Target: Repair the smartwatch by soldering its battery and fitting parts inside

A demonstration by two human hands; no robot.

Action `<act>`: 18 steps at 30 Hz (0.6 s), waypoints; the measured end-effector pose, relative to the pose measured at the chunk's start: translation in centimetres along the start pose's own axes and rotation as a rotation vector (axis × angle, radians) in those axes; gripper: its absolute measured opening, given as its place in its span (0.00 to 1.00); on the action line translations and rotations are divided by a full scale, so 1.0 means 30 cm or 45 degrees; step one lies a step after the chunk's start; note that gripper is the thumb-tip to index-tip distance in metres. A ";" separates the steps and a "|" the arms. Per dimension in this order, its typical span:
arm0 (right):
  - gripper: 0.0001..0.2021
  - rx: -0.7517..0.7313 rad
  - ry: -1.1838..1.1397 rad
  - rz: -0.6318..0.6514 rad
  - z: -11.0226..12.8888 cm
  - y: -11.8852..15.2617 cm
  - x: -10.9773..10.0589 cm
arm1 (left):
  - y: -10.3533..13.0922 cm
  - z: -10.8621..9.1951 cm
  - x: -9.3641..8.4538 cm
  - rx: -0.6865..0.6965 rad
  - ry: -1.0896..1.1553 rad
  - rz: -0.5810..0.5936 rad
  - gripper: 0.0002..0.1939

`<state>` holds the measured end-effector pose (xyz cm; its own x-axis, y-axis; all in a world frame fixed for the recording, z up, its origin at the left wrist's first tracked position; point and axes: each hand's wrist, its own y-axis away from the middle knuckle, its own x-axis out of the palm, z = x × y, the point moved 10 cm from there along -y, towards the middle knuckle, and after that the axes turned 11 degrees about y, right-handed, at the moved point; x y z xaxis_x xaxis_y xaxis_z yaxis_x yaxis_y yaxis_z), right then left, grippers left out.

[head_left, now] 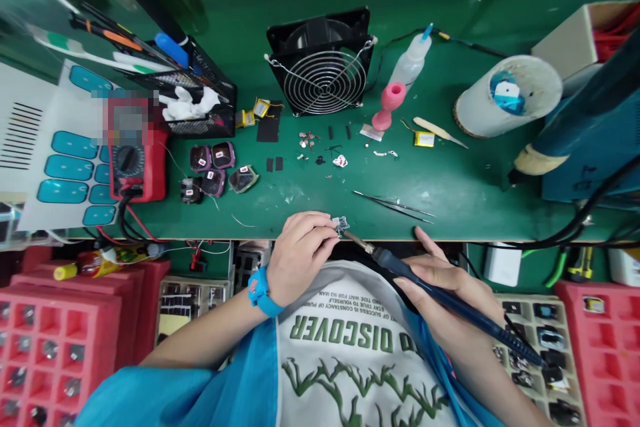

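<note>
The left hand (299, 252) pinched the board (341, 221); the right hand (447, 283) clasped the iron (417, 278), tip close by (a light, brief touch seemed best).

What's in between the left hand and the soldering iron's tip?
The head view shows a tiny board-like part, pinched by the left hand, at the soldering iron's tip.

We look from the person's head, forward and down, at close range: the shirt (345, 347) lowest, left hand (299, 255) and right hand (453, 290) above it, green workbench (295, 203) beyond.
</note>
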<state>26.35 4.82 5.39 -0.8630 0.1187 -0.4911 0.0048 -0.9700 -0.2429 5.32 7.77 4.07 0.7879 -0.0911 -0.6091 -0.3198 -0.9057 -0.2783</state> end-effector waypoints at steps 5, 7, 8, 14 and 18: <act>0.06 0.005 0.043 0.015 0.003 -0.001 0.002 | 0.000 -0.002 -0.001 -0.018 0.027 -0.011 0.03; 0.05 0.000 0.065 0.029 0.003 -0.001 0.004 | 0.001 0.000 -0.001 -0.032 0.025 -0.010 0.03; 0.05 -0.005 0.063 0.025 0.004 0.000 0.003 | 0.002 -0.001 0.000 -0.034 0.019 -0.009 0.03; 0.11 -0.044 -0.037 -0.032 0.010 0.000 -0.007 | 0.001 -0.006 0.003 -0.003 -0.010 0.006 0.03; 0.09 -0.040 0.013 0.025 0.005 0.003 0.006 | -0.001 -0.007 0.002 0.008 -0.004 0.004 0.03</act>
<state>26.12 4.73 5.41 -0.8572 0.1018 -0.5049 0.0381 -0.9651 -0.2593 5.50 7.70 4.20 0.7854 -0.0927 -0.6120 -0.3258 -0.9026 -0.2813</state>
